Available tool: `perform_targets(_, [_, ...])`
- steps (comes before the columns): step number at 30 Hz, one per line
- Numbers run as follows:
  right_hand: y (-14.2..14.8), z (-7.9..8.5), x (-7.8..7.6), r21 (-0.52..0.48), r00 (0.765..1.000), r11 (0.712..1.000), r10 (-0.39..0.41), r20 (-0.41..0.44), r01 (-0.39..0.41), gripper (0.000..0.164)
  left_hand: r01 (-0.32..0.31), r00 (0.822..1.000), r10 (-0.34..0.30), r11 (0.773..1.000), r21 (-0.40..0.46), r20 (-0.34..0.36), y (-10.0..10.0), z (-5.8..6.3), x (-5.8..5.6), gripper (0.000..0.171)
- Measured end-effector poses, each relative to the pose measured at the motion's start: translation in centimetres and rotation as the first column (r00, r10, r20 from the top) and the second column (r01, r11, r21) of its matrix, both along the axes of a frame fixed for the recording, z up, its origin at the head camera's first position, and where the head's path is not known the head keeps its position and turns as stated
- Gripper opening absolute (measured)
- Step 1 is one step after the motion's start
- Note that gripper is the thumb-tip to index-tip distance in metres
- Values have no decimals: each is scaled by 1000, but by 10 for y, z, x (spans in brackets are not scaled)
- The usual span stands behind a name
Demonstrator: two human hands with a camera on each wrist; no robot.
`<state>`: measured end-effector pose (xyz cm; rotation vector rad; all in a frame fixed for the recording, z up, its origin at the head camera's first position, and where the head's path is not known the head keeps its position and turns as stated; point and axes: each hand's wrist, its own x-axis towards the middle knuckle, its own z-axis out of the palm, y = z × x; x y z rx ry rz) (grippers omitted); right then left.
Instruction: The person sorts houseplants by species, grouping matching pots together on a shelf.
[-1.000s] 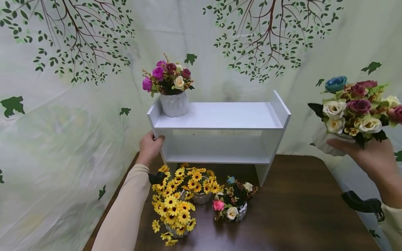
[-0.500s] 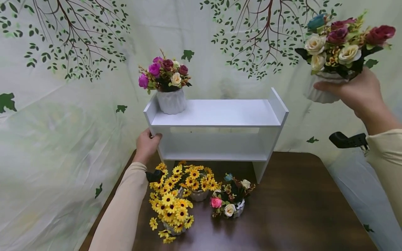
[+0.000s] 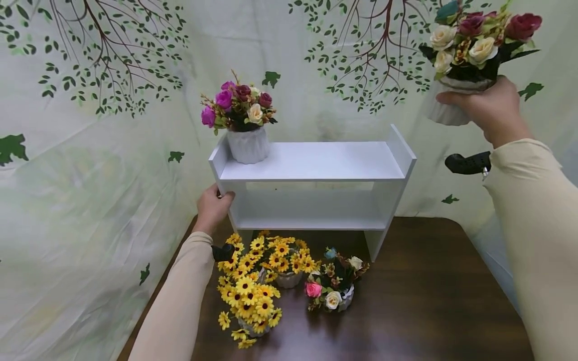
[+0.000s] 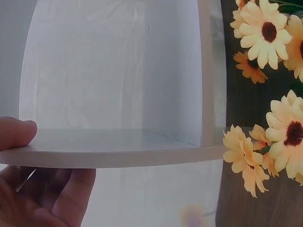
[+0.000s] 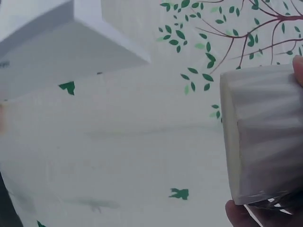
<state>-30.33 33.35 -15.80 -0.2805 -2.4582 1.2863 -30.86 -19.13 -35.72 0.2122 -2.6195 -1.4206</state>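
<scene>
My right hand [image 3: 489, 108] grips a white ribbed flower pot [image 3: 447, 108] filled with cream, dark red and blue artificial roses, held in the air to the right of and above the white shelf [image 3: 311, 160]. In the right wrist view the pot [image 5: 270, 127] lies sideways across the picture, with fingertips at its edges. At the shelf's left side panel, my left hand [image 3: 212, 208] pinches the board between thumb and fingers. The left wrist view shows the thumb [image 4: 16, 132] on one face of the panel [image 4: 113, 158] and the fingers on the other.
A pot of purple and cream roses [image 3: 248, 143] stands on the top shelf's left end. Yellow daisies in pots [image 3: 253, 301] and a smaller rose pot [image 3: 336, 288] stand on the dark wooden table [image 3: 429, 291] before the shelf. A leaf-printed cloth [image 3: 289, 40] hangs behind.
The right hand has raised the rose pot from low at the far right, up and leftward toward the shelf. My left hand keeps its hold on the side panel.
</scene>
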Motion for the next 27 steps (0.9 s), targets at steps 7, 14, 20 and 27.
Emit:
perform_targets(7, [-28, 4, -13, -43, 999, 998, 47, -20, -48, 96, -9, 1000, 9, 1000, -4, -13, 0, -1, 0, 51])
perform_targets(14, [-65, 3, -22, -6, 995, 995, 99, -29, -99, 94, -14, 1000, 14, 1000, -5, 2, 0, -3, -1, 52])
perform_targets(20, [-115, 3, -30, -23, 987, 987, 159, -32, -160, 93, -17, 1000, 17, 1000, -5, -1, -2, -1, 0, 51])
perform_targets(27, [-173, -19, -38, -79, 981, 978, 195, 15, -193, 95, -17, 1000, 17, 1000, -20, 3, 0, -2, -2, 51])
